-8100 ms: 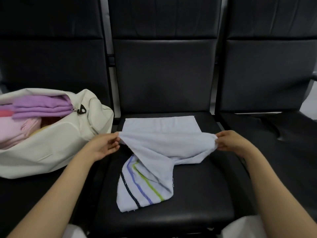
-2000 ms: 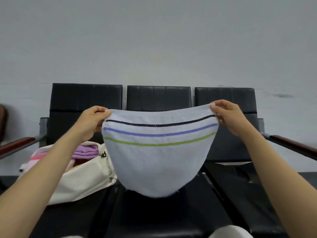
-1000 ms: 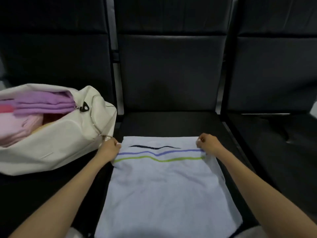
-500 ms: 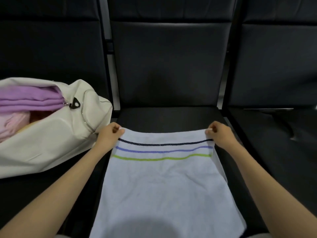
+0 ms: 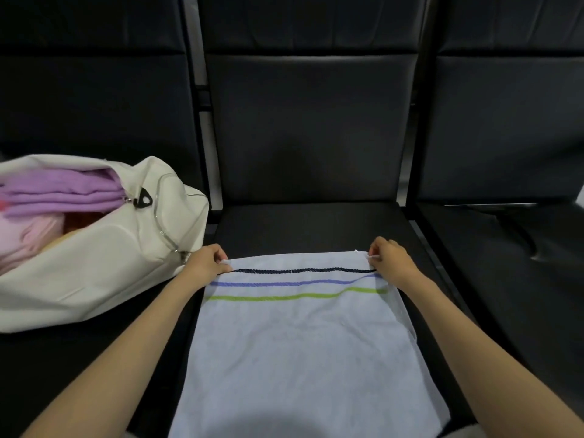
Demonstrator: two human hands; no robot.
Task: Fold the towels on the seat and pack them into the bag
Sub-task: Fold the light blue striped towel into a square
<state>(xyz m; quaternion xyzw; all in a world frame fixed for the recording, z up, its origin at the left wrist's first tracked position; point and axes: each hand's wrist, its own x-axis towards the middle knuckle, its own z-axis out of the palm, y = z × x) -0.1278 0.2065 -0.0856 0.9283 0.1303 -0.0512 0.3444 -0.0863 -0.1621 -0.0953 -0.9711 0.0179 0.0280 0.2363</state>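
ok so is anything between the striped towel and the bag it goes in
Nothing visible. The striped towel lies flat on the middle seat, its far corners pinched by the left hand and right hand. The cream bag sits open to its left, purple towels inside.

Black backrest (image 5: 306,128) behind — neighbouring right chair (image 5: 505,263), same dark padding.

The picture is dim, and the black seats (image 5: 309,222) are almost lost in the dark. A soft shine is seen high on the middle seat back, so light is thrown from above. The pale towel (image 5: 303,343) is lit best. A round grey shadow is cast on its near edge. The bag (image 5: 104,270) at the left edge is blurred, and straight lines are bent near the sides.
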